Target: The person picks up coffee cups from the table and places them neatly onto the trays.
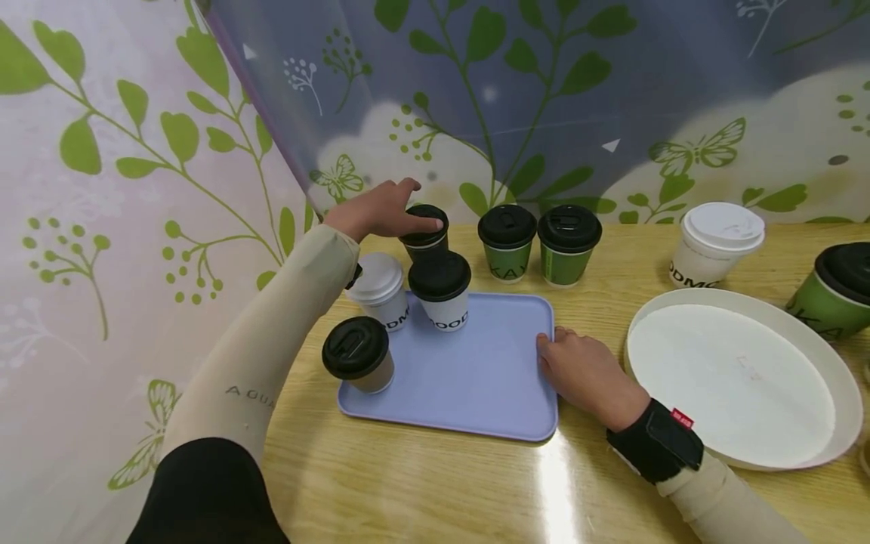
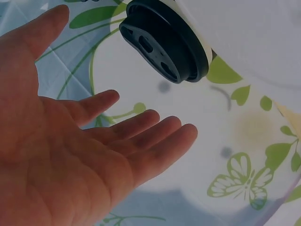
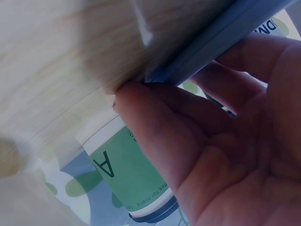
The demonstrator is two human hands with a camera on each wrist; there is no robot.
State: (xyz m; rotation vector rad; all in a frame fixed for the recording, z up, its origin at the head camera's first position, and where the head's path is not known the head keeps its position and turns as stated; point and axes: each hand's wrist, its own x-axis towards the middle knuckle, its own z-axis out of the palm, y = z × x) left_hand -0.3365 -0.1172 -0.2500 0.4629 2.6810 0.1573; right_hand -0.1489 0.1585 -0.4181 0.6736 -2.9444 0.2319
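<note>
A lavender tray [image 1: 476,378] lies on the wooden table, and my right hand [image 1: 587,370] grips its right edge. The right wrist view shows the fingers [image 3: 155,127] curled at the tray's rim [image 3: 207,47]. My left hand [image 1: 387,211] is at a dark black-lidded cup [image 1: 428,245] behind the tray, thumb overlapping the lid in the head view. In the left wrist view its fingers [image 2: 160,146] are spread apart, with a black lid [image 2: 164,42] beyond them. On the tray's left side stand a white-lidded cup [image 1: 381,291], a white cup with black lid [image 1: 443,302] and a brown black-lidded cup [image 1: 360,359].
Two green black-lidded cups [image 1: 506,245] stand behind the tray near the patterned backdrop [image 1: 516,98]. To the right is a round white tray [image 1: 727,378], with a white cup [image 1: 714,249] behind it and another green cup [image 1: 836,295] beyond its right side.
</note>
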